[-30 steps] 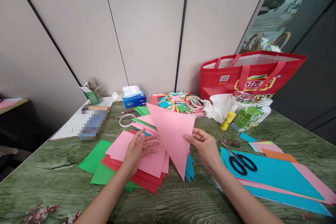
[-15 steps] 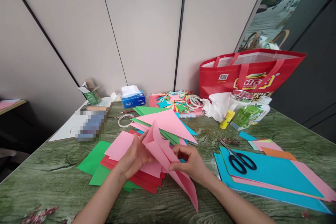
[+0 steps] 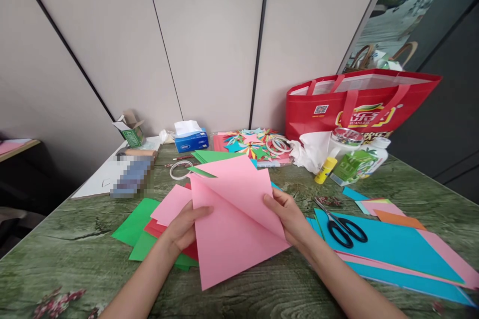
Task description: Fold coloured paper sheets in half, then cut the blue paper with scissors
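I see a table [image 3: 262, 294] with a green, wood-like pattern and reddish flowers on its top, before a pale panelled wall [image 3: 209, 50]. Over its near middle, the left hand [image 3: 183, 227] and the right hand [image 3: 287, 212] both pinch one pink sheet [image 3: 235, 246], which has a diagonal crease. The red bag [image 3: 299, 122] bears a QR code [image 3: 321, 109] and letters like "UANLE". The blue tissue box [image 3: 192, 142] has a white label, too small for me to read.
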`<state>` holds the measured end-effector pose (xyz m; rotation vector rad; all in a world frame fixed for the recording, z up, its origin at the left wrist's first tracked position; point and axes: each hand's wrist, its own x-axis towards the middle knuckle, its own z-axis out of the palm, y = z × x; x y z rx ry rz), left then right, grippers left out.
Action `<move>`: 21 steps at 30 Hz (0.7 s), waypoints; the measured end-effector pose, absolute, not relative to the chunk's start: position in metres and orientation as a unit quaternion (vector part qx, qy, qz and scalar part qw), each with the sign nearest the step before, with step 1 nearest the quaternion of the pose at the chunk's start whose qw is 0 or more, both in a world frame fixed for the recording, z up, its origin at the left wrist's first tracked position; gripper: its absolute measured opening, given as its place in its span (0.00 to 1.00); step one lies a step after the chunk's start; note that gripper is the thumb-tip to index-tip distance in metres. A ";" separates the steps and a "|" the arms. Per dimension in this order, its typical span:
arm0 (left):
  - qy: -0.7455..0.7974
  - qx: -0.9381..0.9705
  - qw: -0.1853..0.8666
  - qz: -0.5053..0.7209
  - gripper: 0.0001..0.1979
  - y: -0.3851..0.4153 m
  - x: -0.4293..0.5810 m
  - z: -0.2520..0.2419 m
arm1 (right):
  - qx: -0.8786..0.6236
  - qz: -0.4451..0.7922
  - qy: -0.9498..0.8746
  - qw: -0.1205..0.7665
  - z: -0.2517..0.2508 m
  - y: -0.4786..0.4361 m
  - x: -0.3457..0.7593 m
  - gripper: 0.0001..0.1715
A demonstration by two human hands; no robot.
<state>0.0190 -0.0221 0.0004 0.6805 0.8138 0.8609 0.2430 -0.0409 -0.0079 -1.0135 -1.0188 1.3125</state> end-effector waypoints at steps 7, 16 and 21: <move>0.357 0.353 0.802 0.324 0.18 -0.023 0.013 0.003 | -0.489 0.549 -0.394 0.552 -0.016 -0.028 0.260 0.22; 0.394 0.293 0.804 0.335 0.23 -0.017 0.008 0.012 | -0.432 0.504 -0.499 0.558 -0.026 -0.016 0.279 0.26; 0.406 0.285 0.802 0.333 0.21 -0.014 0.005 0.014 | -0.354 0.553 -0.586 0.475 -0.020 -0.021 0.283 0.18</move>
